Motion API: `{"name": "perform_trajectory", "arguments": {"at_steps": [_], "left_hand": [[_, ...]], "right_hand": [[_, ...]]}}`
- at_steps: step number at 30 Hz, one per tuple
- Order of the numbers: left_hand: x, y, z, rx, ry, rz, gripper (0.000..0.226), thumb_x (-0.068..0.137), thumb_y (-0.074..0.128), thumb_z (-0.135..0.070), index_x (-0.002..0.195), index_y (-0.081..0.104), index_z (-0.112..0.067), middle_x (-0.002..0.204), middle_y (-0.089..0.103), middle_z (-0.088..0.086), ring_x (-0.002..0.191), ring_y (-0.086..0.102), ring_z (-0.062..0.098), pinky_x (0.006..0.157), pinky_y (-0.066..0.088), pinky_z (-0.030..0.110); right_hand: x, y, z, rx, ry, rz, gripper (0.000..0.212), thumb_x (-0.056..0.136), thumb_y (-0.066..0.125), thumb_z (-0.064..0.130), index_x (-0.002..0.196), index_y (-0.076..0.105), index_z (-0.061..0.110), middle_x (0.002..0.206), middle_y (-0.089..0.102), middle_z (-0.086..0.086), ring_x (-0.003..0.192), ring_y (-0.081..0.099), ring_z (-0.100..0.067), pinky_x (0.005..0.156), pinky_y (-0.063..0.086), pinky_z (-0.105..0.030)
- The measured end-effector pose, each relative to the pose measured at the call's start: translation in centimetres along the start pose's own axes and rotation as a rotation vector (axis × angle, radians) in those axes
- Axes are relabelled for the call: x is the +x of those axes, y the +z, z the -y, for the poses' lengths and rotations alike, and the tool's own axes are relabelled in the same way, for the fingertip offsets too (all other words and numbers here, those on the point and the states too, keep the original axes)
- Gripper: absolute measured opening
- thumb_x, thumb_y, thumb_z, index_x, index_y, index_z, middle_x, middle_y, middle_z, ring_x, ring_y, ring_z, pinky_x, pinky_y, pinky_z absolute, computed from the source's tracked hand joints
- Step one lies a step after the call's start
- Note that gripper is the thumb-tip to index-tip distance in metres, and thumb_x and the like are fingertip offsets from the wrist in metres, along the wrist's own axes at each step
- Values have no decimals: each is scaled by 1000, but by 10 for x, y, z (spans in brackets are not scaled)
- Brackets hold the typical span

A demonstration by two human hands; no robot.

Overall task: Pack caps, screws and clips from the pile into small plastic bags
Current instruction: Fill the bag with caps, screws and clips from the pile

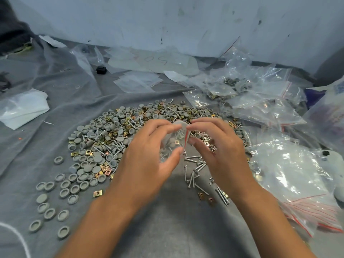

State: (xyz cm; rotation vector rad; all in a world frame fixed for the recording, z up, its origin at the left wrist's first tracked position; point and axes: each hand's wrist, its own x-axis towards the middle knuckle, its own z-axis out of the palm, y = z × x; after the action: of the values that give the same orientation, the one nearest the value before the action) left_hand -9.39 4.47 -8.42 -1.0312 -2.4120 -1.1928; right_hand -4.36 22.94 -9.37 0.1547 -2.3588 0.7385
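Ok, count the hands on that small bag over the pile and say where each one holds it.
2. The left hand grips the small plastic bag from its left side. The right hand pinches its red-striped edge on the right. No other hand is in view.

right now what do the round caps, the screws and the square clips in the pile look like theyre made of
Round caps: matte grey, probably moulded plastic; no shine, hollow undersides. Screws: bright silvery metal, likely plated steel, with glints. Square clips: thin folded sheet metal, yellowish-gold to coppery finish, perhaps zinc-chromate plating. Small plastic bag in both hands: clear glossy film.
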Motion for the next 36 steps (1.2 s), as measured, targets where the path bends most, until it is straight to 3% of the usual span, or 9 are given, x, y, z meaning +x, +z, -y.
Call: {"name": "perform_trajectory", "arguments": {"at_steps": [4, 8, 14, 16, 19, 22, 25, 30, 36], "left_hand": [[1, -9, -4, -113, 122, -38, 57, 81, 77, -47, 132, 61, -25, 126, 56, -16, 120, 54, 0, 95, 37, 7], [4, -13, -4, -159, 190, -108, 48, 77, 87, -20, 121, 68, -21, 120, 64, -14, 109, 60, -2, 90, 42, 8], [7, -16, 2, -553, -164, -189, 43, 70, 90, -28, 106, 67, -30, 106, 76, -9, 95, 73, 15, 77, 57, 27], [9, -17, 5, -755, -271, -206, 46, 67, 90, -22, 106, 65, -23, 97, 78, -3, 85, 75, 15, 70, 58, 24], [12, -19, 3, -949, -275, -242, 42, 68, 84, -11, 104, 63, -17, 89, 79, 2, 78, 74, 8, 68, 56, 16], [14, -21, -4, -1040, -192, -282, 37, 73, 87, -8, 98, 66, -27, 89, 79, 2, 77, 74, 6, 70, 55, 15], [14, -22, -8, -1059, -191, -316, 40, 70, 88, -10, 97, 64, -26, 87, 79, 3, 77, 74, 7, 71, 55, 15], [12, -19, -2, -920, -363, -295, 49, 56, 94, -26, 97, 67, -28, 80, 78, 7, 70, 73, 10, 65, 53, 14], [13, -19, 2, -907, -426, -267, 51, 58, 86, -33, 103, 62, -23, 81, 78, 6, 72, 74, 10, 64, 52, 13]], "right_hand": [[6, -5, 10, 249, 84, -94, 29, 96, 69, 29, 123, 58, 33, 117, 67, 17, 112, 64, -13, 88, 51, -35], [6, -12, 16, 418, 107, -126, 11, 96, 66, 29, 103, 65, 37, 98, 69, 13, 90, 65, -14, 78, 50, -28], [3, -16, 14, 697, 328, -101, 6, 95, 64, 29, 95, 69, 26, 86, 65, 5, 78, 56, -9, 70, 47, -20], [2, -16, 15, 720, 381, -86, 12, 94, 62, 30, 96, 68, 20, 85, 63, -1, 79, 56, -8, 71, 48, -18], [0, -18, 21, 753, 387, -127, 13, 93, 61, 31, 95, 68, 21, 84, 65, -3, 81, 57, -8, 73, 48, -16], [-2, -20, 29, 809, 329, -216, 8, 94, 64, 34, 91, 68, 28, 83, 66, 8, 79, 58, -5, 73, 47, -13], [-2, -19, 33, 813, 305, -246, 9, 93, 61, 34, 92, 66, 27, 82, 65, 12, 77, 57, -1, 72, 46, -11], [-3, -9, 25, 734, 399, -202, 13, 97, 55, 31, 93, 64, 22, 78, 60, 15, 73, 53, -1, 69, 44, -11], [-2, -2, 22, 763, 434, -119, 14, 95, 60, 34, 99, 68, 23, 83, 66, 13, 76, 59, 0, 68, 45, -10]]}}
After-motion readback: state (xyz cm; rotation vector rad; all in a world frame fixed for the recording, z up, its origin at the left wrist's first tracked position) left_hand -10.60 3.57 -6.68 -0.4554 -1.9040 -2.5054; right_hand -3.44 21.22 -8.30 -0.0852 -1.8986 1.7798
